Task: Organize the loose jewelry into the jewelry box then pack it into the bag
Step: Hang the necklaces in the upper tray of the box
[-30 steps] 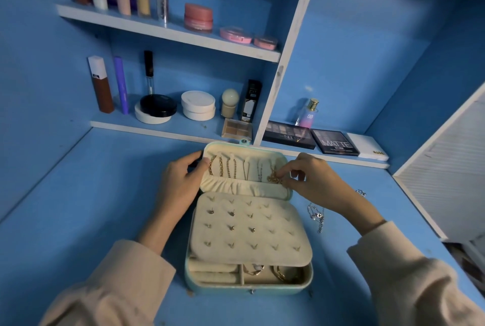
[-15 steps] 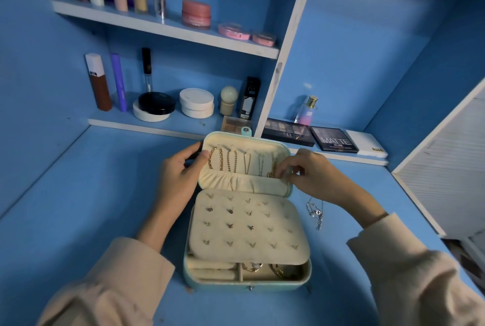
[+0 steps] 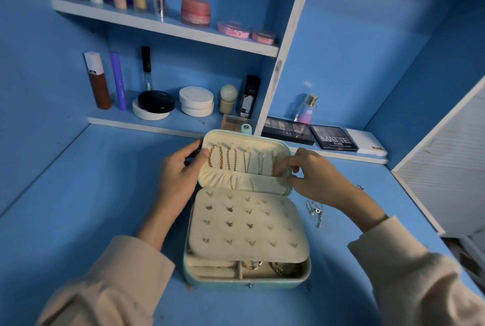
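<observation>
Tabletop: blue, with the open jewelry box near its middle.
Left hand: grips the left edge of the lid, thumb on the cream lining and fingers behind it.
Jewelry box: pale teal shell, cream inside, lying between the two hands with its lid raised towards the shelves.
Necklaces: gold and silver chains hang side by side in the lid, their lower ends tucked into the gathered pocket.
Earring panel: lies flat over the base with small studs in rows. Gold pieces show in the front compartments beneath it.
Right hand: fingers curled, pinching the lid's right edge at the pocket's end.
Silver chain: loose on the tabletop, just right of the box and below the right wrist.
Palettes: on the low shelf behind, to the right.
</observation>
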### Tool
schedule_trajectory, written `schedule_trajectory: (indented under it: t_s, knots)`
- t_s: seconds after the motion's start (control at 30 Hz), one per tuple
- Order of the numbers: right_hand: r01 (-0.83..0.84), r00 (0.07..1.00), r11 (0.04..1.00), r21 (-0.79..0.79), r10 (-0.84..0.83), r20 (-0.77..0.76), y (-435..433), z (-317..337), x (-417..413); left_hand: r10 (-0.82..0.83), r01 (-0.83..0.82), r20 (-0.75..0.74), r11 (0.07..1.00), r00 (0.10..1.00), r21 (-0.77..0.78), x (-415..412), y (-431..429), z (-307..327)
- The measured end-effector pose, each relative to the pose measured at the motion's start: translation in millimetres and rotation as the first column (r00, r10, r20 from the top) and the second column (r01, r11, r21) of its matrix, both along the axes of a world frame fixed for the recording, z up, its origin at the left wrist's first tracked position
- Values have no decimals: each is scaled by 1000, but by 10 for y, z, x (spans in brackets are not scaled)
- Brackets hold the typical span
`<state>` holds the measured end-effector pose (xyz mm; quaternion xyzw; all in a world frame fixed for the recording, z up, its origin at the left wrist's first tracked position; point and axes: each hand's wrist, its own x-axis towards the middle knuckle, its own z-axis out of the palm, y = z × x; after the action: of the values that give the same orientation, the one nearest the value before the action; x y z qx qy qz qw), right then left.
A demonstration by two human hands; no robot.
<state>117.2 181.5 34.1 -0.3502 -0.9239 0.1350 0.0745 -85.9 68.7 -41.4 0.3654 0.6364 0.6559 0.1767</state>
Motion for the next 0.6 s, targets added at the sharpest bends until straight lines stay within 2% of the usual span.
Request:
schedule_trajectory:
  t_s: [0.07,0.17,0.3,0.6]
  knots:
    - [-28,1000,999,37,28,14,0,-46,9,4,-4,3,1000,1000,-2,5,3,4]
    - [-87,992,992,89,94,-78,2,-107,29,4,-4,6,1000,1000,-6,19,0,13]
    - [-139,973,990,24,141,-182,-18,-120,48,-12,12,12,1000,1000,-2,34,-14,30]
    - [-80,989,997,4,79,-127,-43,-91,17,-18,18,-32,1000,999,-10,45,-20,48]
